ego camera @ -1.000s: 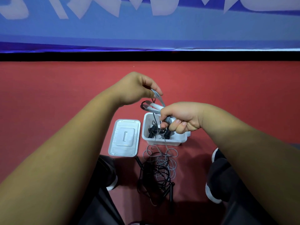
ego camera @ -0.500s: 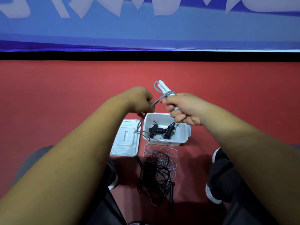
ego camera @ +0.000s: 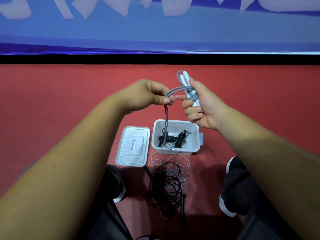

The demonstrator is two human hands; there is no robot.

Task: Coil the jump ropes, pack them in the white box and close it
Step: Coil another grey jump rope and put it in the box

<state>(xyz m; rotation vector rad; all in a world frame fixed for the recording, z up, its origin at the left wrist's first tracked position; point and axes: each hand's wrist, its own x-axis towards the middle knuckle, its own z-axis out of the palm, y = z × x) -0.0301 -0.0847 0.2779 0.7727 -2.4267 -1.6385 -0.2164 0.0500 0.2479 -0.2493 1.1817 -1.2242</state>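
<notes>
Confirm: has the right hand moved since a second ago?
Yes. The right hand moved up-frame, away from the white box: it overlapped the opening before, now only the far right corner.

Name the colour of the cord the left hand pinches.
Grey; the cord shows best in head view.

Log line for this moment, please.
right hand: grips white handles, grey rope wound round them | left hand: pinches grey rope | box: open, coiled black ropes inside | lid: beside box | black rope: loose on floor
</notes>
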